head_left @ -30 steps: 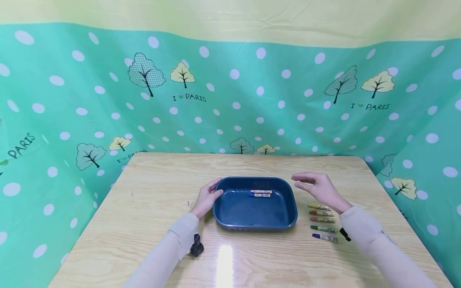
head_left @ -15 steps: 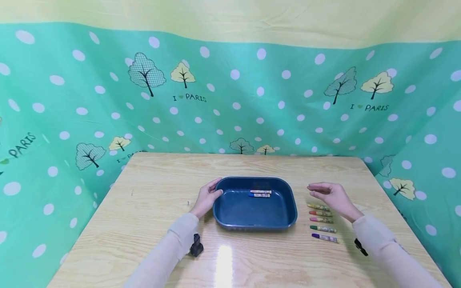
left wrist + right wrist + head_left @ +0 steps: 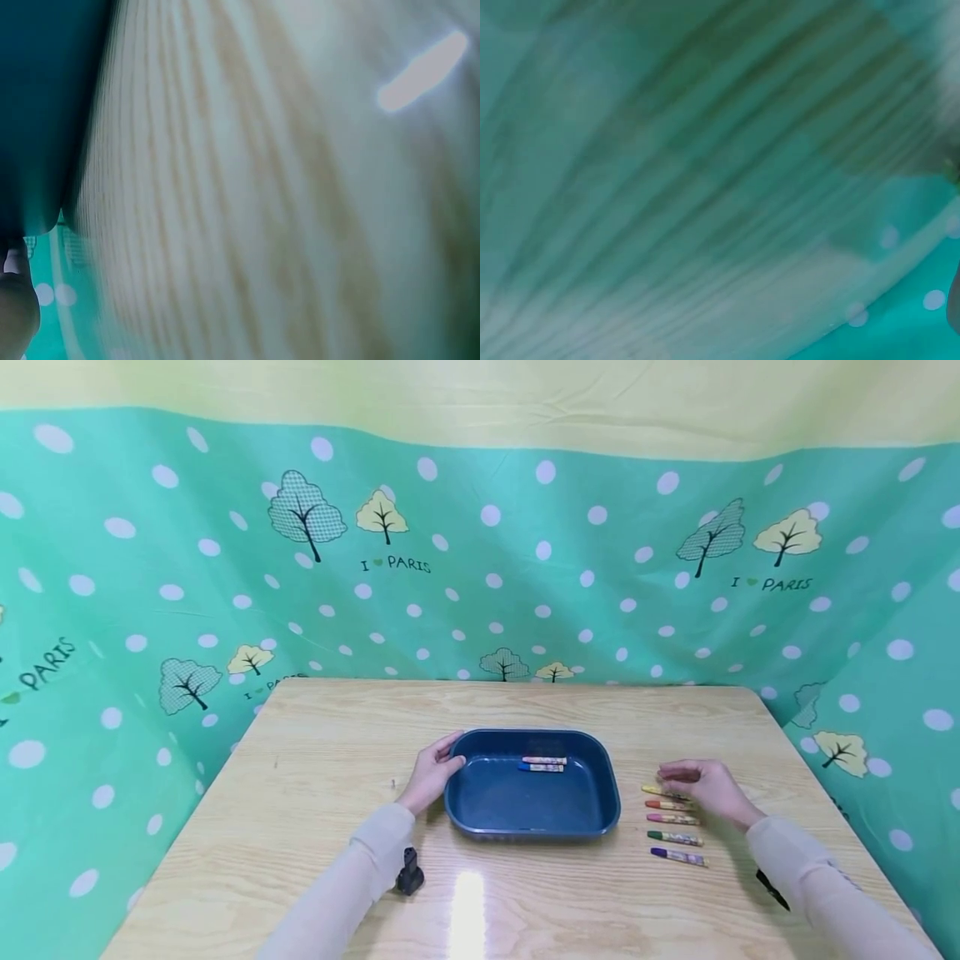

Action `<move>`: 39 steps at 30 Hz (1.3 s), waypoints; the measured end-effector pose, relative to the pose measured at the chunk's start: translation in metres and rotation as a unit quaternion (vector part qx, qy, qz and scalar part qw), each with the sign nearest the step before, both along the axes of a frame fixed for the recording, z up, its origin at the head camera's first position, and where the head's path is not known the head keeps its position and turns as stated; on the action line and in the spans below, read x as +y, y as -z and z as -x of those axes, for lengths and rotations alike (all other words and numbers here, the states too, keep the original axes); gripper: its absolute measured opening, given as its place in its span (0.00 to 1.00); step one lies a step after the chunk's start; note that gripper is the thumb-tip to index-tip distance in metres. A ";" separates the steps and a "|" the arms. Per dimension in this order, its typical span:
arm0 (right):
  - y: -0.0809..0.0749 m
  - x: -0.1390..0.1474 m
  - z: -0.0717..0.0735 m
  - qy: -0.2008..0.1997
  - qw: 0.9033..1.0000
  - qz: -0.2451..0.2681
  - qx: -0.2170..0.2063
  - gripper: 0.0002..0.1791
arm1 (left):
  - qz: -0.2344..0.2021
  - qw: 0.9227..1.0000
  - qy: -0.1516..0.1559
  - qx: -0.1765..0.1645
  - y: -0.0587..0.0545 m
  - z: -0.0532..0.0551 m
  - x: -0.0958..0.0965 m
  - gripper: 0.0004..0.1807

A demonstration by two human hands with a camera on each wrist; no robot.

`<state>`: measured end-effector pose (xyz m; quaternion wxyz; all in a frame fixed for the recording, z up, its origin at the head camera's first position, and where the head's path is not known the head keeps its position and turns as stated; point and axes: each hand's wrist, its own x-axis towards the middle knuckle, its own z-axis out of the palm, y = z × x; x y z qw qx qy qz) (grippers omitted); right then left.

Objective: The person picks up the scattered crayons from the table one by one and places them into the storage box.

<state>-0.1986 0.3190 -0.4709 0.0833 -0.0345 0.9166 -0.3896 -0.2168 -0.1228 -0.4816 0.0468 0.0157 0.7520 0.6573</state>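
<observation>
A dark blue plastic tray [image 3: 532,837] stands mid-table. My left hand [image 3: 429,777] grips its left rim, with the thumb at the top edge and the fingers outside the wall. The left wrist view shows the tray's wall [image 3: 37,112] and part of that hand [image 3: 16,315]. Inside the tray lie a red crayon [image 3: 551,761] and a blue crayon [image 3: 546,768]. My right hand [image 3: 708,787] hovers just above a yellow crayon [image 3: 654,790], fingers loosely bent, partly covering it. Whether the fingertips touch it is unclear.
Below the yellow crayon lie orange [image 3: 663,806], pink [image 3: 667,818], dark green [image 3: 672,837] and purple [image 3: 678,857] crayons in a column right of the tray. A small black object [image 3: 409,873] sits beside the left sleeve. A green dotted curtain [image 3: 480,568] surrounds the wooden table [image 3: 322,752].
My right hand has moved right and down, from beside the tray's upper right corner to over the yellow crayon. My left hand and the tray have stayed put.
</observation>
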 end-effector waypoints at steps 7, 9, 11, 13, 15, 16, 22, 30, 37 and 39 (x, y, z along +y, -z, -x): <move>0.011 0.003 0.001 0.003 1.000 -0.013 -0.011 0.21 | -0.002 1.000 -0.010 0.004 0.008 0.003 0.000 0.26; 0.012 0.003 0.001 -0.001 1.000 -0.019 -0.004 0.21 | -0.001 1.000 -0.010 0.004 0.008 0.003 -0.001 0.26; 0.013 0.004 0.000 -0.008 1.000 -0.026 0.008 0.19 | 0.000 1.000 -0.008 0.006 0.007 0.003 0.000 0.26; 0.013 0.004 -0.001 -0.015 0.999 -0.038 0.023 0.17 | -0.001 1.000 -0.009 0.007 0.006 0.003 0.000 0.26; 0.013 0.003 -0.001 -0.024 0.998 -0.048 0.039 0.14 | -0.002 1.000 -0.009 0.010 0.005 0.003 0.000 0.26; 0.013 0.003 -0.001 -0.025 0.997 -0.051 0.044 0.13 | -0.003 1.000 -0.008 0.010 0.005 0.003 0.000 0.26; 0.013 0.000 -0.002 -0.031 0.995 -0.071 0.060 0.10 | -0.003 1.000 -0.008 0.000 0.005 0.003 0.001 0.26; 0.011 -0.002 0.001 -0.042 0.994 -0.075 0.062 0.09 | -0.013 1.000 -0.002 -0.002 0.006 0.002 0.000 0.27; 0.006 -0.003 0.002 -0.044 0.995 -0.072 0.051 0.10 | -0.006 1.000 -0.009 -0.002 0.006 0.003 0.001 0.26; 0.001 -0.005 0.003 -0.041 0.996 -0.063 0.046 0.11 | 0.000 1.000 -0.011 0.002 0.006 0.003 0.001 0.26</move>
